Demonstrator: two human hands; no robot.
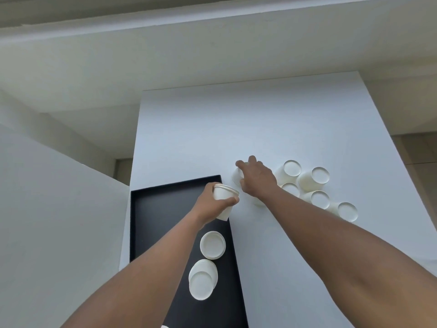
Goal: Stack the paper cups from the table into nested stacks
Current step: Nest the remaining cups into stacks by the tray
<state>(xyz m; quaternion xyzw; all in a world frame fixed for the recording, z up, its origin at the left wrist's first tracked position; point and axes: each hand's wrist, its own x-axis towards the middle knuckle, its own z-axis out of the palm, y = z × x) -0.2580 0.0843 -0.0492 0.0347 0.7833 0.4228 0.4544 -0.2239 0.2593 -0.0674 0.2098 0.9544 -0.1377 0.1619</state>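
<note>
**Cups going into stacks**

A nested stack of paper cups [224, 200] sits clasped in the left hand [210, 204] above the black tray [151, 216]. The right hand [256, 178] curls round a single cup [237, 177] on the white table [236, 119], seemingly gripping it.

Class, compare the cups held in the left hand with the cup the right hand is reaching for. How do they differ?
The left hand holds its cup stack lifted, tilted, above the black tray's edge; the single cup under the right hand rests on the table. The stack shows several nested rims; the other seems to be one cup. Both are plain white paper.
</note>
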